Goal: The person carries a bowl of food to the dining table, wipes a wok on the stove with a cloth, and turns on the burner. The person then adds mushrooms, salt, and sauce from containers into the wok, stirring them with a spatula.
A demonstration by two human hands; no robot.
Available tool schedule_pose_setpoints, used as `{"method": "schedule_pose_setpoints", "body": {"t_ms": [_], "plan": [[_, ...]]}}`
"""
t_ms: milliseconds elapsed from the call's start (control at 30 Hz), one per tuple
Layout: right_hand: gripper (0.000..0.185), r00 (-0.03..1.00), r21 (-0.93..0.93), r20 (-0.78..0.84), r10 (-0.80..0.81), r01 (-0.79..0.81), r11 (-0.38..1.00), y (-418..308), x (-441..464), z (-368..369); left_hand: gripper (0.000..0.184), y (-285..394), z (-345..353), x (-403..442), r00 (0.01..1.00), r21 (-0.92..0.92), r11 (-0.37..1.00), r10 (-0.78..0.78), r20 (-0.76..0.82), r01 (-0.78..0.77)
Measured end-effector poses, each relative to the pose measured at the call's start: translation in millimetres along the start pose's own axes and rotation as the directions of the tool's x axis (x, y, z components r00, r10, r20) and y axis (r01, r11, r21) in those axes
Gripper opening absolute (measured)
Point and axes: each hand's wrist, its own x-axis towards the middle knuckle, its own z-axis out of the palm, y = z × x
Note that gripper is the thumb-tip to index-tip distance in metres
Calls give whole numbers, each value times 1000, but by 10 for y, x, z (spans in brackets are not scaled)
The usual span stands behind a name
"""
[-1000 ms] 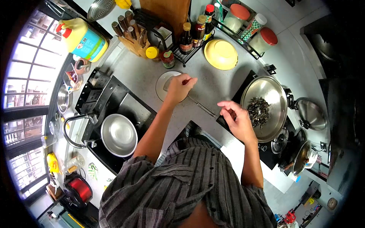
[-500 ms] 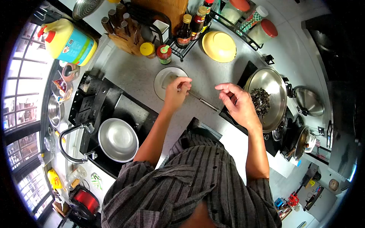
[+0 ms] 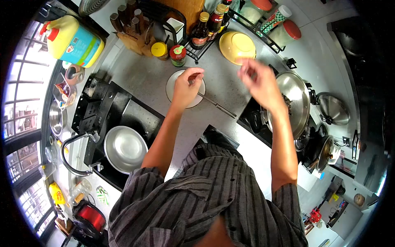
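Note:
My left hand (image 3: 187, 89) hovers over a white plate (image 3: 170, 91) with its fingers loosely curled, a gap beside the thumb and nothing visible in it. A utensil with a long metal handle (image 3: 222, 108) rests across the plate's edge; its head is hidden behind that hand. My right hand (image 3: 262, 85), smeared by motion, is raised just short of the upturned yellow bowl (image 3: 238, 46), thumb and fingers apart. Below its wrist is a wide steel pan (image 3: 297, 88) on the stove, with dark chopped food (image 3: 289, 105) partly covered by the forearm.
At left, a metal basin (image 3: 125, 149) sits in the black sink under a curved faucet (image 3: 70, 154). Sauce bottles (image 3: 200, 32), small jars (image 3: 178, 55) and a knife block (image 3: 135, 39) line the back. A steel lid (image 3: 332, 109) is at right.
My right hand has moved up from beside the pan toward the yellow bowl. My left hand has shifted slightly up and left, its fingers a little looser. The utensil stays on the plate.

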Motion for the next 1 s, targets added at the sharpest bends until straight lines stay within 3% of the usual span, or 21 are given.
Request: {"method": "schedule_pose_setpoints", "body": {"t_ms": [100, 167, 233, 333, 433, 533, 633, 833, 933, 967, 1000], "plan": [[40, 976, -113, -179, -125, 106, 988, 398, 832, -40, 15, 143, 14, -150, 1000, 28, 1000, 5, 18, -6], [51, 959, -180, -208, -193, 156, 971, 547, 1383, -1, 15, 239, 54, -345, 999, 39, 998, -44, 24, 43], [36, 893, -201, -316, -321, 268, 942, 555, 1766, 123, 16, 350, 86, -531, 993, 15, 994, -112, 27, 112], [72, 960, -318, -129, -247, 196, 928, 809, 2236, 267, 17, 390, 98, -732, 977, -20, 977, -211, 26, 211], [40, 982, -436, 46, -182, 184, 881, 717, 2466, 280, 18, 414, 26, -860, 961, -3, 961, -277, 2, 277], [34, 981, -419, 46, -190, 191, 887, 734, 2542, 318, 20, 444, -69, -868, 949, 6, 950, -313, -28, 314], [31, 981, -215, -96, -167, 143, 966, 865, 2528, 421, 21, 426, -171, -783, 954, 25, 954, -297, -34, 298], [32, 969, -87, -223, -111, 93, 992, 571, 2414, 207, 22, 320, -241, -565, 970, 13, 970, -244, 9, 244], [31, 907, -427, -327, -265, 109, 898, 442, 2351, -12, 20, 354, -202, -474, 974, 7, 974, -228, 17, 228], [29, 928, -285, -334, -166, 69, 956, 326, 2251, -102, 19, 368, -180, -445, 976, 4, 976, -218, 18, 218], [29, 931, -265, -322, -173, 87, 960, 269, 2148, -179, 17, 378, -146, -425, 987, 28, 987, -162, 15, 161]]}}
